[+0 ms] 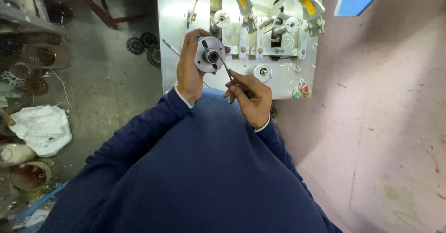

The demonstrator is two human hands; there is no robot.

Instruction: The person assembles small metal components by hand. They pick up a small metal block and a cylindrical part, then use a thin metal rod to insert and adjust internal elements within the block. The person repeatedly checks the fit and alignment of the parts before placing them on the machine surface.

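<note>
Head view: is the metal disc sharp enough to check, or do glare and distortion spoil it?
Head view: the metal disc in the left hand is fairly sharp, with mild sheen, no blown glare; the thin tool in the right hand is readable; wide-angle bending curves the edges; left floor is dim.

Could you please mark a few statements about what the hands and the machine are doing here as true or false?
1. The left hand holds a round metal disc. True.
2. The right hand is empty. False: its grip holds a thin metal tool whose tip reaches the disc.
3. The disc lies flat on the machine panel. False: it is held up in front of the panel.
4. A red button and a green button sit at the panel's lower right. True.
</note>
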